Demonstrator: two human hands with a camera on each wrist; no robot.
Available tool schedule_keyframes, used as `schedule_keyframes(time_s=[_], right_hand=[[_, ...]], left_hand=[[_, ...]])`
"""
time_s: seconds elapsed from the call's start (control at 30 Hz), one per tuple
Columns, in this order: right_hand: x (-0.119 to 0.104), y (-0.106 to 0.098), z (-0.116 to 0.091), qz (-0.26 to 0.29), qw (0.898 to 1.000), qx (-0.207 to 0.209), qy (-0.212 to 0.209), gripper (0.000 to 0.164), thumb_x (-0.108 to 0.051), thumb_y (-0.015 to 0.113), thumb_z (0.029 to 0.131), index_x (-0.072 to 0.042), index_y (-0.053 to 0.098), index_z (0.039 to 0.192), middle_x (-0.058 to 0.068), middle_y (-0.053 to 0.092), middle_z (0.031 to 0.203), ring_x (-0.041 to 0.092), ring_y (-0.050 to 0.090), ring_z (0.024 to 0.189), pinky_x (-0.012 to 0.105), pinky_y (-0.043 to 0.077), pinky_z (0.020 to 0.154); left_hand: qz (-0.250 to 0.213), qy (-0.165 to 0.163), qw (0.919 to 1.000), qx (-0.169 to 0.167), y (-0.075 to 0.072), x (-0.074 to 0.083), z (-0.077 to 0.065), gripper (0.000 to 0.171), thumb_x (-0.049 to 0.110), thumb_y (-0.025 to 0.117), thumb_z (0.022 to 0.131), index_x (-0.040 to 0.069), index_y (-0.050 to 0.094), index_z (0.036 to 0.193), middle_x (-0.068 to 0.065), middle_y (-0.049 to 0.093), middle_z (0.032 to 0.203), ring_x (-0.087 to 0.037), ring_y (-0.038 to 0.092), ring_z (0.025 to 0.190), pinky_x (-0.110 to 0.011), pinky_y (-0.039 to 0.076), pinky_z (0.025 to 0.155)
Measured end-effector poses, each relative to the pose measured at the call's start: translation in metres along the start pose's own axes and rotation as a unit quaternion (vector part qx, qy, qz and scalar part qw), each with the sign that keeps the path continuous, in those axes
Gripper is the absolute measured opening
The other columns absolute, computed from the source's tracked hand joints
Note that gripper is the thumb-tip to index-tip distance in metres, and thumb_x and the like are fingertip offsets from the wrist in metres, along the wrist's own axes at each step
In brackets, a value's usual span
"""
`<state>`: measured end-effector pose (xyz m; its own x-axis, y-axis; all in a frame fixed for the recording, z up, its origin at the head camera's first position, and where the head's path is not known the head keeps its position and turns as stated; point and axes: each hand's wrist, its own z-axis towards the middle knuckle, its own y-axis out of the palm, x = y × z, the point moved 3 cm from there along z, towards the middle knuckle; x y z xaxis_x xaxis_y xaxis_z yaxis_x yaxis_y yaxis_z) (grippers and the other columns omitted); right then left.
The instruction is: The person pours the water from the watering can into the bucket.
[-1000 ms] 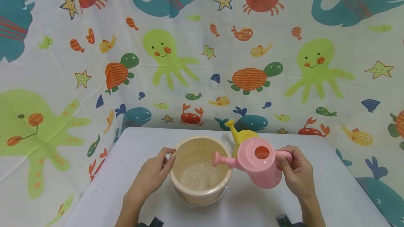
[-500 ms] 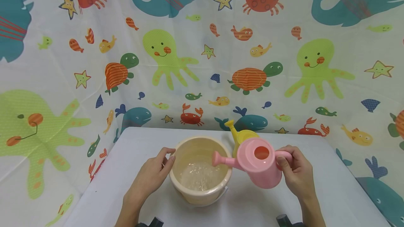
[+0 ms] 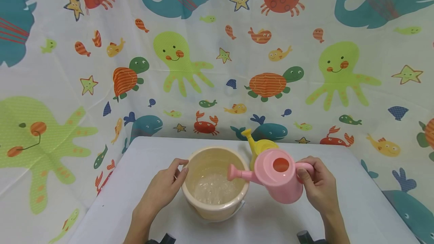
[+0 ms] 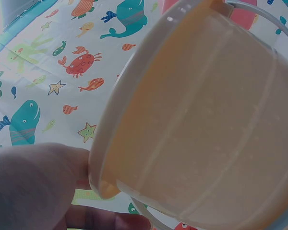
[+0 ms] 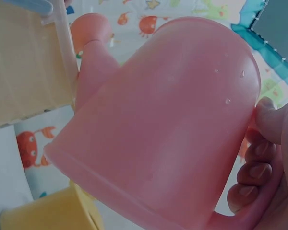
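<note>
A cream bucket (image 3: pixel 217 208) stands on the white table with rippling clear water (image 3: pixel 215 189) inside. My left hand (image 3: pixel 164 185) holds its rim at the left, thumb and forefinger at the edge. The left wrist view shows that hand (image 4: pixel 38 187) beside the bucket's ribbed wall (image 4: pixel 206 115). Held by its handle in my right hand (image 3: pixel 320 183) is a pink watering can (image 3: pixel 283 187), tilted so its spout reaches over the bucket's right rim. From the right wrist, fingers (image 5: pixel 254 175) curl round the handle, and droplets dot the can's side.
Behind the pink can stands a yellow watering can (image 3: pixel 262 146), partly hidden by it. The bucket's thin white handle (image 3: pixel 239 208) hangs down at its right. A sea-animal curtain (image 3: pixel 210 67) rises at the back of the white table (image 3: pixel 112 206).
The pink watering can has tipped very slightly, its spout end a touch lower. The water's ripples have shifted. Both hands keep their places.
</note>
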<state>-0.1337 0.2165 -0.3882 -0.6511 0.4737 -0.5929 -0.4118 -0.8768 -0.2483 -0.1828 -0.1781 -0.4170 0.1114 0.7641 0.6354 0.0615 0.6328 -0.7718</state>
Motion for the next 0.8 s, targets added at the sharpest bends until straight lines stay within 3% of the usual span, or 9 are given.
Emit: schedule_keyframes(time_s=[0.8], right_hand=[[-0.0026,-0.0006,0.0006,-0.006,1.0,-0.002,-0.006,0.021,0.018,0.065,0.084,0.014,0.06,0.104,-0.008,0.064,0.095,0.0,0.056,0.075,0.007,0.05,0.069]], left_hand=[[0.0,0.001,1.0,-0.002,-0.0001,-0.0001,-0.0002,0.034,0.037,0.053,0.103,0.026,0.054,0.135,0.005,0.059,0.077,-0.011,0.051,0.066,-0.024,0.044,0.056]])
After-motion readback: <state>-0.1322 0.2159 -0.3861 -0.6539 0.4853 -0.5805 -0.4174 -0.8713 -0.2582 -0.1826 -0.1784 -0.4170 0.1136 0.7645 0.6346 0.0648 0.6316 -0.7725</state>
